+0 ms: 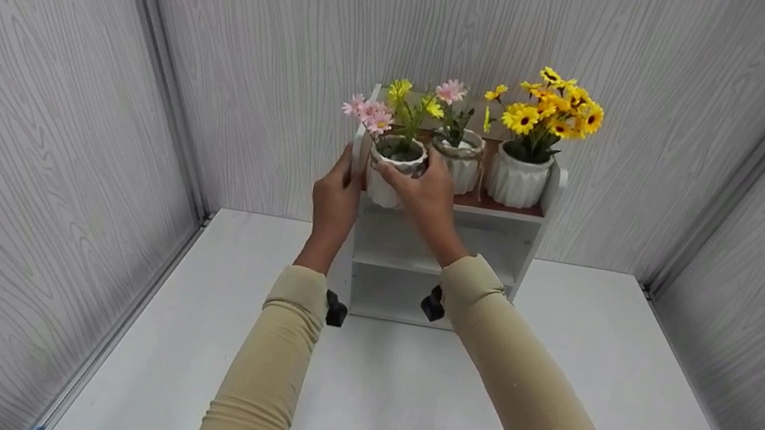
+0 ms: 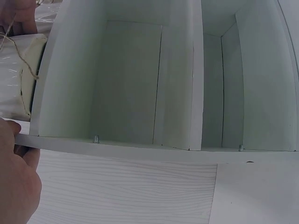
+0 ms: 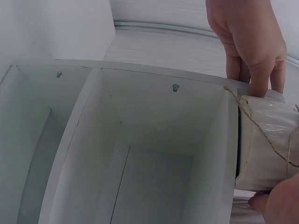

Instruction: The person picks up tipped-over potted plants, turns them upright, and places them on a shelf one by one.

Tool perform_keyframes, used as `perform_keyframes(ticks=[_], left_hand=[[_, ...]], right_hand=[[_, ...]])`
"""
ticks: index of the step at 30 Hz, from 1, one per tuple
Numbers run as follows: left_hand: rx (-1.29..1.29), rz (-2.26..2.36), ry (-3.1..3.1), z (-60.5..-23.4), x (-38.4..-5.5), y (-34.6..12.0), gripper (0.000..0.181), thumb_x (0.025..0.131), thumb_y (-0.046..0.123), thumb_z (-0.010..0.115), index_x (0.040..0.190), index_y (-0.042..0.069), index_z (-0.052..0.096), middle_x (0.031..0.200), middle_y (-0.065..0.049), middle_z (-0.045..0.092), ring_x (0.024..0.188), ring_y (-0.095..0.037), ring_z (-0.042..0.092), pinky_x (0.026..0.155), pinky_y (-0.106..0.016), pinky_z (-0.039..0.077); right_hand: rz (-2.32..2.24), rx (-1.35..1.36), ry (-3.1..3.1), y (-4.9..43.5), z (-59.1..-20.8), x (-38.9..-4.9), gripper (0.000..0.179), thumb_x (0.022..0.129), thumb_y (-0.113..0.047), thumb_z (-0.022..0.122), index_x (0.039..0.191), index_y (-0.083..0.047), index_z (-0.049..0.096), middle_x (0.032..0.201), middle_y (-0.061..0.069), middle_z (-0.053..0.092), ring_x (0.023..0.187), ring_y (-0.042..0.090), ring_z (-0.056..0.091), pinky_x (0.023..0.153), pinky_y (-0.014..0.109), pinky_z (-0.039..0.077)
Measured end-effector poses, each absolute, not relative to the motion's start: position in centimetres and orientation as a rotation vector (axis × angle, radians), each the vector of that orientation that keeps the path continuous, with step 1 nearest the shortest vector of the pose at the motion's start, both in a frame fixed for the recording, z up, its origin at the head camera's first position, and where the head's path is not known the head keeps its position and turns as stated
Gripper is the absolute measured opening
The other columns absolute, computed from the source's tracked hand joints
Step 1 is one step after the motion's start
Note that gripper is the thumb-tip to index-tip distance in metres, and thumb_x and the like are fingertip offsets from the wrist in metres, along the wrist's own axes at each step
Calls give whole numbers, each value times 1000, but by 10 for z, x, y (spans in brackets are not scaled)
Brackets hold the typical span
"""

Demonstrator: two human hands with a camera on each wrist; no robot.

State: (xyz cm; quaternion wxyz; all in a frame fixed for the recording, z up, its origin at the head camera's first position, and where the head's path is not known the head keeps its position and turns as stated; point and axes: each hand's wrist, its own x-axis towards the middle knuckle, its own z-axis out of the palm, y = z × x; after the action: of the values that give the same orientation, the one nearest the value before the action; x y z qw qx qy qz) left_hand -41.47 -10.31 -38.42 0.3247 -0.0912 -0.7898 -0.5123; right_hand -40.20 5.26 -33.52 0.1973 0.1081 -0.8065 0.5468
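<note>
A small white shelf unit (image 1: 439, 239) stands against the back wall, with three white flower pots on its brown top. My right hand (image 1: 427, 195) holds the leftmost flower pot (image 1: 386, 189), thumb and fingers around its upper part. Pink and yellow flowers rise from that pot, and in the right wrist view twine (image 3: 264, 135) hangs over its side. My left hand (image 1: 335, 204) pinches the shelf's left side panel (image 2: 117, 150) beside the pot. Next to my right fingers is the middle pot (image 1: 463, 170) with a pink flower. The right pot (image 1: 520, 179) carries yellow flowers.
Open compartments (image 3: 154, 172) lie below the shelf top. The unit stands on a white table (image 1: 400, 400), between grey wood-grain walls (image 1: 68, 84) on the left, right and back. Dark wrist-worn pieces (image 1: 335, 310) show beside the sleeves.
</note>
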Motion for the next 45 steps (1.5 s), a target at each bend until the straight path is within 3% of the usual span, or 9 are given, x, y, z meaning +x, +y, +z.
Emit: perform_keyframes(ticks=[7,20,28,34,45], left_hand=[[-247,-1349,-2062,-386,-414,-104,50,107,22,52,155,11,42,126,-12,70,92,-16,67,82,-35,56],[-231,-1369,-2047,-386,-415,-105,49,106,19,54,153,12,44,136,-13,65,113,-18,67,91,-36,56],[-217,-1389,-2032,-387,-415,-109,50,105,16,55,154,11,43,134,-14,65,111,-19,67,89,-36,56],[-225,-1406,-2031,-387,-414,-108,52,105,15,56,154,10,41,142,-13,60,121,-20,64,93,-35,55],[-245,-1472,-2020,-387,-413,-102,53,105,14,56,155,11,39,149,-11,53,134,-19,55,100,-32,52]], right_hand=[[1495,302,-2266,52,-337,-404,93,80,-52,82,150,-3,42,137,15,57,120,23,60,97,39,53],[1533,229,-2241,42,-339,-418,93,82,-51,80,153,-7,40,142,12,57,125,22,58,101,38,50],[1546,237,-2238,31,-341,-425,93,85,-53,76,155,-8,36,147,11,52,131,21,54,104,37,48],[1575,237,-2231,28,-341,-433,95,87,-54,75,158,-9,31,153,11,46,138,22,49,108,38,46],[1544,199,-2218,29,-338,-441,88,87,-51,76,155,-10,37,149,9,51,136,20,50,109,36,44]])
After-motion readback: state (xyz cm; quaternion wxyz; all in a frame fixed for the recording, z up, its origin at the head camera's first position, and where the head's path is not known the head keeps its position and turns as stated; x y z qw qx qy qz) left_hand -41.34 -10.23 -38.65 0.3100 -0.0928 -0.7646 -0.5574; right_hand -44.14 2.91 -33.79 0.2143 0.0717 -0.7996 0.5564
